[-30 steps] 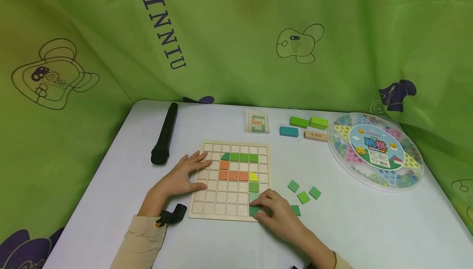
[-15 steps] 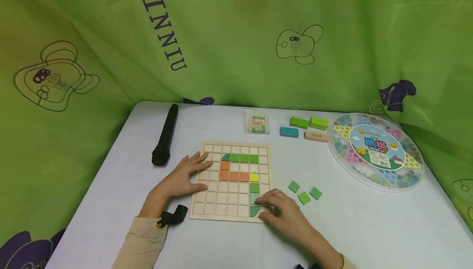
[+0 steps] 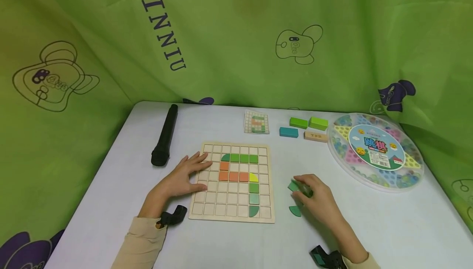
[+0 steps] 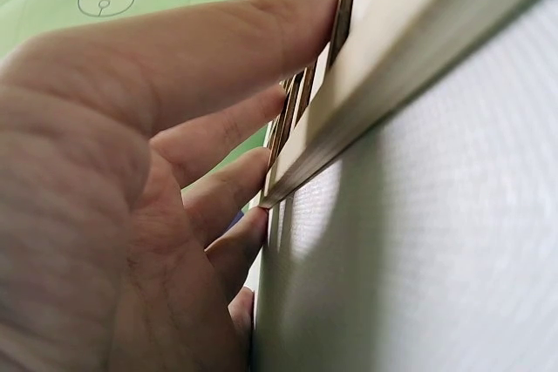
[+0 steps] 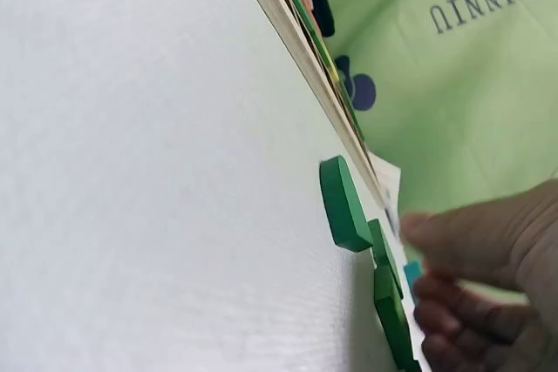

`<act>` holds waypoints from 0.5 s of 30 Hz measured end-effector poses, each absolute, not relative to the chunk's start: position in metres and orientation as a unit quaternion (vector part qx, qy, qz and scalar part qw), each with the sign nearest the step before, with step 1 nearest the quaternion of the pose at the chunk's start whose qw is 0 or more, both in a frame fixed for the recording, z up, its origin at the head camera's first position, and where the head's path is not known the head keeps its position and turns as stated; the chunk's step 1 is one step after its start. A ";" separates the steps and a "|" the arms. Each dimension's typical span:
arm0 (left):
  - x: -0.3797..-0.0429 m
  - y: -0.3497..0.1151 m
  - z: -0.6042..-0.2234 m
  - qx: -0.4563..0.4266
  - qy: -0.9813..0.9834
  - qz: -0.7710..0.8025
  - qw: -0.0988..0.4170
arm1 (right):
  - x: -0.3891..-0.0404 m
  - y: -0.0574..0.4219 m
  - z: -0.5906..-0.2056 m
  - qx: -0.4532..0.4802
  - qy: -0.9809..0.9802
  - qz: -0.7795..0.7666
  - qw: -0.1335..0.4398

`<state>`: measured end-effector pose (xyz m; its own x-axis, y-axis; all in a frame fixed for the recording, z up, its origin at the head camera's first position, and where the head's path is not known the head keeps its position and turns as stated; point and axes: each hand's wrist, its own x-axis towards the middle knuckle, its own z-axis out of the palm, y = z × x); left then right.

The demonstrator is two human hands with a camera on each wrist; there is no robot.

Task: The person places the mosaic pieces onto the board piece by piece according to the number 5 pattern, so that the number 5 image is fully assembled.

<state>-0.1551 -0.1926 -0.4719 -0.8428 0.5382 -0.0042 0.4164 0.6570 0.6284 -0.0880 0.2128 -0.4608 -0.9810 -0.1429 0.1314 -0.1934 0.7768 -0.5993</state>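
Note:
A wooden grid board (image 3: 227, 209) bears green, orange and yellow tiles in an S-like path. My left hand (image 3: 181, 176) rests on its left edge with fingers spread; the left wrist view shows the thumb (image 4: 296, 15) and fingertips on the board's rim. Right of the board, my right hand (image 3: 318, 199) hovers over loose green tiles, thumb and fingers apart. A quarter-round green tile (image 3: 295, 211) lies just below it, and a square green tile (image 3: 293, 185) shows by the fingertips. Other loose tiles are partly hidden under the hand. The right wrist view shows green tiles (image 5: 342, 206) beside the fingers.
A pattern card (image 3: 256, 122) lies behind the board. Several blocks, one teal (image 3: 288, 132), sit right of it, near a round Chinese checkers box (image 3: 377, 178). A black microphone (image 3: 165, 135) lies at left. A green curtain (image 3: 229, 55) stands behind the table.
My right hand has left the lower right of the board and moved right over the loose tiles, uncovering the quarter-round tile in the board's bottom row. The left hand stays put.

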 end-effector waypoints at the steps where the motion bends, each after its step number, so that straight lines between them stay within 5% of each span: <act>1: -0.155 -0.193 -0.472 0.264 0.905 0.320 0.095 | -0.089 0.214 -0.462 0.086 -0.944 0.315 0.035; 15: -0.154 -0.192 -0.472 0.269 0.905 0.316 0.087 | -0.087 0.205 -0.459 0.106 -0.931 0.348 0.024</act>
